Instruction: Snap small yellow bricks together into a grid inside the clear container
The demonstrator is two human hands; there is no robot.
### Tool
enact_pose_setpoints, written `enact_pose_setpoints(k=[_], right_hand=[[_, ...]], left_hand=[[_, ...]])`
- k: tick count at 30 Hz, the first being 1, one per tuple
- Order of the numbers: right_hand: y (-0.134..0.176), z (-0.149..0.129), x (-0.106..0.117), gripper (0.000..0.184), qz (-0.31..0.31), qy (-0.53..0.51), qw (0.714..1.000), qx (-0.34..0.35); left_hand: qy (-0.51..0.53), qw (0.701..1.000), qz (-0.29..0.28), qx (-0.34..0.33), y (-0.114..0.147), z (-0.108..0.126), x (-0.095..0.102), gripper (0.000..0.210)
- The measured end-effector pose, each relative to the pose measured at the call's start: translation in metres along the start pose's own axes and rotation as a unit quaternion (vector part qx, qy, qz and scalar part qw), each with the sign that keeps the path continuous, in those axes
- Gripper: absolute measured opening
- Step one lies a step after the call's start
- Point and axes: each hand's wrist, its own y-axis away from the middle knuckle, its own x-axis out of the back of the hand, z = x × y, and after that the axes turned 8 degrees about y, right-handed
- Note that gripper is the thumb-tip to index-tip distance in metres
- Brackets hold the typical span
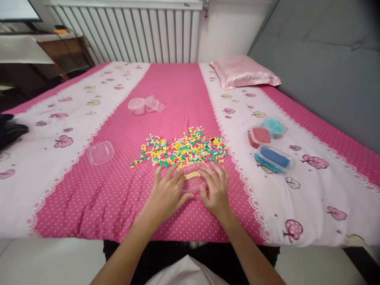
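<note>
In front of me a clear plastic container [194,186] lies on the bed, with a short row of pale yellow small bricks [192,175] in it. My left hand [169,188] is at the container's left side, fingers bent over the rim and thumb along the near edge. The index fingertip reaches the left end of the row. On the other side, my right hand [217,186] bends over the right rim, its fingertips by the row's right end. Just beyond lies a loose, spread pile of small bricks [184,148] in yellow, green, white and red.
Clear containers [144,105] lie farther back, and a clear lid or shallow container [101,153] is at left. On the right are a red-filled tub [259,136], a light-blue-filled tub [273,126] and a blue-filled tub [273,158]. A pink pillow [243,71] lies behind them.
</note>
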Motion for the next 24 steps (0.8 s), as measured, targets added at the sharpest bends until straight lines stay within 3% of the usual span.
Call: enact_pose_setpoints(k=[24], right_hand=[[-0.0023,0.0025,-0.0026,0.035,-0.020,-0.025,0.999,0.000]], left_hand=[[0.031,0.999,-0.025,-0.001,-0.0056,-0.0041,-0.0033,0.036]])
